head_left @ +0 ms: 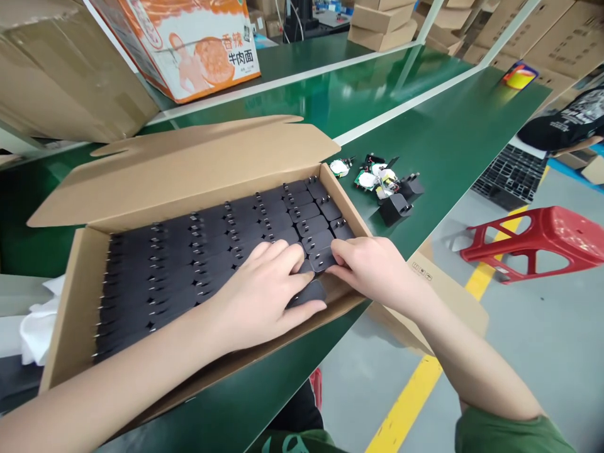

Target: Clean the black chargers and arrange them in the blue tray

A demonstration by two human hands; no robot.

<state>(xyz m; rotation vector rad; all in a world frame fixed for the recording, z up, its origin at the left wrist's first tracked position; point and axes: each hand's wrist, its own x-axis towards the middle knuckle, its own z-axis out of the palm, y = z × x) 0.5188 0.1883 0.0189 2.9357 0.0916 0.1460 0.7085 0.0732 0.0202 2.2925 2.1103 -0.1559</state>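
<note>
An open cardboard box [346, 202] on the bench holds rows of black plug chargers [212, 236], their metal pins showing. My left hand [267, 292] reaches over the rows, thumb and fingers closed around a black charger [309, 294] near the box's front right. Beside it, my right hand [372, 264] comes over the right wall, with thumb and forefinger pinching the edge of another charger [323, 258] in the right end of the rows. Part of the front rows is hidden under my left hand and forearm.
To the right of the box lie loose circuit boards [377, 177] and two black chargers [395, 209] on the green bench [443, 151]. An orange and white carton [198, 50] stands behind. A red stool [542, 242] and a person's dark sleeve [566, 123] are at right.
</note>
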